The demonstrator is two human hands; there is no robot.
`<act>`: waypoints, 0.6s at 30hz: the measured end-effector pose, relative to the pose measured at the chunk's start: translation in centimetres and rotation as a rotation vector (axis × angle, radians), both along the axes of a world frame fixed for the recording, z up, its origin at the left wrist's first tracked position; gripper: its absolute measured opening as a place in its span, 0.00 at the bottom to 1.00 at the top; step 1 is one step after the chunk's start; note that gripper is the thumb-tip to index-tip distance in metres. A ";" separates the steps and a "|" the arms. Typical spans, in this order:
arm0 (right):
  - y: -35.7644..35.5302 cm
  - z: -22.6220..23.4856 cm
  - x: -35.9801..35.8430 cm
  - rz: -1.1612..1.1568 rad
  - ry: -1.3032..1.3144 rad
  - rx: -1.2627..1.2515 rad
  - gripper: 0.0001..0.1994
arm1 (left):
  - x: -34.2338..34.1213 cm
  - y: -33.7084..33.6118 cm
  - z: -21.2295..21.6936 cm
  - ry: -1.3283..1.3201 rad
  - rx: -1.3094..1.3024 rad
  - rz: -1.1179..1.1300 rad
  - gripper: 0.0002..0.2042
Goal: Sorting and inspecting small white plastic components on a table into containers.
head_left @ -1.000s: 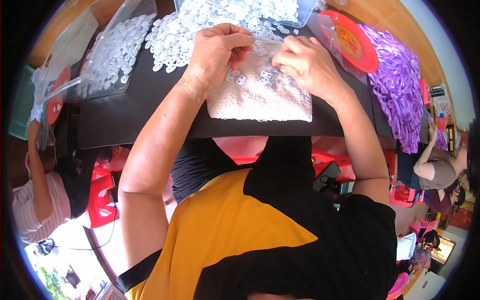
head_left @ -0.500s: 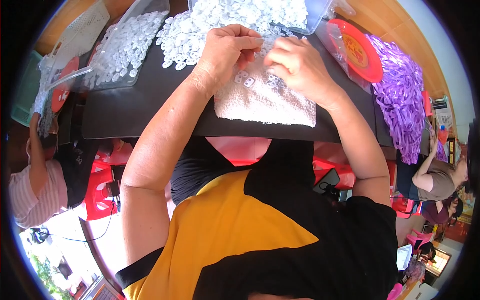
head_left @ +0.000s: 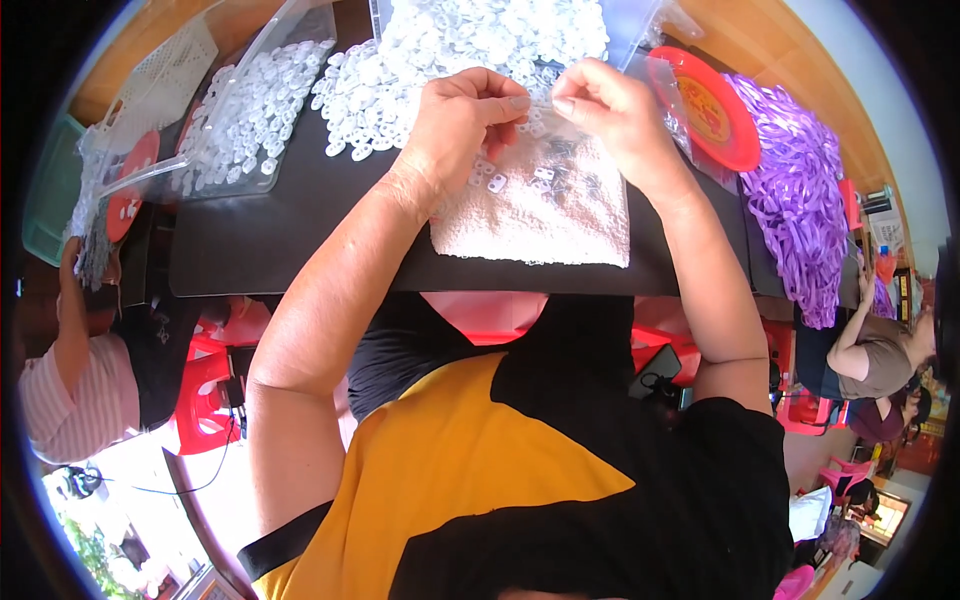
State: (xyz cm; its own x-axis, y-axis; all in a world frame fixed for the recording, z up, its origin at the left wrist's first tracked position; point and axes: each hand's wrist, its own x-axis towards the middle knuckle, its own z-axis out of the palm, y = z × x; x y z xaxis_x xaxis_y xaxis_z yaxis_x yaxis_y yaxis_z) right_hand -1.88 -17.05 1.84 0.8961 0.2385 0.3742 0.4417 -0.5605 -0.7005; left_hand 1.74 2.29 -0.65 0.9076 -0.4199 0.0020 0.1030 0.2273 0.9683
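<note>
My left hand [head_left: 462, 120] and my right hand [head_left: 610, 105] meet fingertip to fingertip above a white towel [head_left: 545, 215] on a black table [head_left: 270, 240]. Each hand pinches a small white plastic piece between thumb and forefinger. A few loose white pieces [head_left: 492, 182] and small metal pins [head_left: 570, 170] lie on the towel just below the fingers. A big heap of white plastic rings [head_left: 450, 50] spreads behind the hands.
A clear tray of white rings [head_left: 250, 110] sits at the left. A red plate [head_left: 712, 105] and a pile of purple loops [head_left: 800, 190] lie at the right. Another person [head_left: 80, 380] sits at the left, another [head_left: 880, 360] at the right. Red stools stand below the table.
My view has shifted, so the table sits lower in the picture. Both hands have lifted off the towel and moved toward the heap, fingertips now close together.
</note>
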 end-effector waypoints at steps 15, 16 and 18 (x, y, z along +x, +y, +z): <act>0.9 -0.8 0.2 0.020 0.252 0.582 0.05 | -0.6 -0.2 0.2 -0.023 0.031 -0.022 0.04; 0.7 -1.0 0.2 0.032 0.256 0.563 0.04 | -0.5 -0.4 0.2 -0.015 0.022 -0.022 0.04; 0.8 -1.0 0.1 0.045 0.259 0.550 0.04 | -0.8 -0.5 0.3 0.003 0.025 -0.028 0.04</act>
State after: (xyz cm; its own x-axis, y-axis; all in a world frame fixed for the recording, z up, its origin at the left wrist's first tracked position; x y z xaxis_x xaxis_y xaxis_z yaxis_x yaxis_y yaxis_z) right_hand -1.81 -16.30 0.79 0.9681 0.1116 0.2246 0.2331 -0.0707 -0.9699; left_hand 0.95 1.83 -0.35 0.8955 -0.4449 -0.0119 0.1124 0.2002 0.9733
